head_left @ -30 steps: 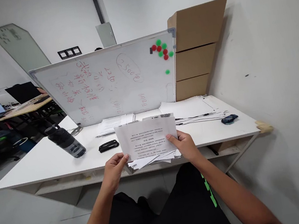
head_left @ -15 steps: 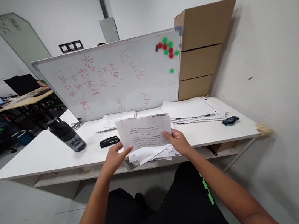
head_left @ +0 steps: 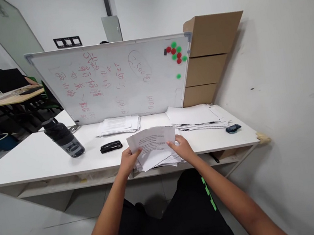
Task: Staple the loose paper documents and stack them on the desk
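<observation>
Between my two hands is a printed paper sheet (head_left: 152, 137), bowed and held up above the desk's front edge; whether it is one sheet or a few I cannot tell. My left hand (head_left: 129, 159) pinches its left side, thumb on the near face. On the right side, my right hand (head_left: 182, 148) grips it the same way. Beneath it, a loose paper stack (head_left: 155, 160) juts over the desk's front edge, partly hidden by the held paper. A black stapler (head_left: 111, 146) lies left of my left hand.
A dark water bottle (head_left: 64, 139) stands on the white desk (head_left: 32, 166) at left. Behind are a printed stack (head_left: 118, 124) and a larger paper pile (head_left: 194, 115). A small dark object (head_left: 233, 128) lies at right. The whiteboard (head_left: 109, 81) and cardboard boxes (head_left: 212, 36) stand at the back.
My left hand has closed onto the paper's left side. The paper has come slightly lower and now bows between both hands. The view has shifted a little.
</observation>
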A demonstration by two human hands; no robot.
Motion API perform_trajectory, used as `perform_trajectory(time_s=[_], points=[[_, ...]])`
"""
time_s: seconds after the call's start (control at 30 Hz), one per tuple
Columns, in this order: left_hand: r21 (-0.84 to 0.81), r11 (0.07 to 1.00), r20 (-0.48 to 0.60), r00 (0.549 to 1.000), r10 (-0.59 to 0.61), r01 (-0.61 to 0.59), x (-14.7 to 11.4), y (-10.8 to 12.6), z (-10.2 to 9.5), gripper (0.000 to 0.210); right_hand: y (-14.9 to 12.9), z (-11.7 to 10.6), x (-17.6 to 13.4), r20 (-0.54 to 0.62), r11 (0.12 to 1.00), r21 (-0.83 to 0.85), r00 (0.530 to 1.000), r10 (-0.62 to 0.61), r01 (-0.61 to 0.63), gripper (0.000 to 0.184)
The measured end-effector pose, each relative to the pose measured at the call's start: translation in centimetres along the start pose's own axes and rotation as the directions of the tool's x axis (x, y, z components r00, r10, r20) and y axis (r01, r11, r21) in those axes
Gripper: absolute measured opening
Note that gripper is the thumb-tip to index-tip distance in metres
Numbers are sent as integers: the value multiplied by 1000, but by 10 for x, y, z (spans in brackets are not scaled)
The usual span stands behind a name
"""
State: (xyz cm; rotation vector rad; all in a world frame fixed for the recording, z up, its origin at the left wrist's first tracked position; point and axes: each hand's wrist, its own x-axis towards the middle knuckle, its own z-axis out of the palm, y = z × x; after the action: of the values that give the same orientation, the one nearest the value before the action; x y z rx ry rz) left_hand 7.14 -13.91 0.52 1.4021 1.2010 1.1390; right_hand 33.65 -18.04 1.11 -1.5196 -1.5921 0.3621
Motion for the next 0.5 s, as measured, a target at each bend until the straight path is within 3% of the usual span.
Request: perform_trajectory(time_s=[0.13,0.3,0.4,0.5], points=[[68,996,7,998,58,-59,-6,-1,-3,49,0,1,-4,-7,996,-79,999,-42,41,28],[98,990,9,995,98,-98,-19,25,-8,43,-16,-16,-11,-7,997,1,997,-83,83,31],[74,997,5,1000,9,-9,-55,32,-12,43,-29,-28,-40,41,996,91,999,3,-7,37],[13,993,0,993,-117,117,-115,13,-9,43,-32,-33,-92,146,973,192,984,103,-130,41]])
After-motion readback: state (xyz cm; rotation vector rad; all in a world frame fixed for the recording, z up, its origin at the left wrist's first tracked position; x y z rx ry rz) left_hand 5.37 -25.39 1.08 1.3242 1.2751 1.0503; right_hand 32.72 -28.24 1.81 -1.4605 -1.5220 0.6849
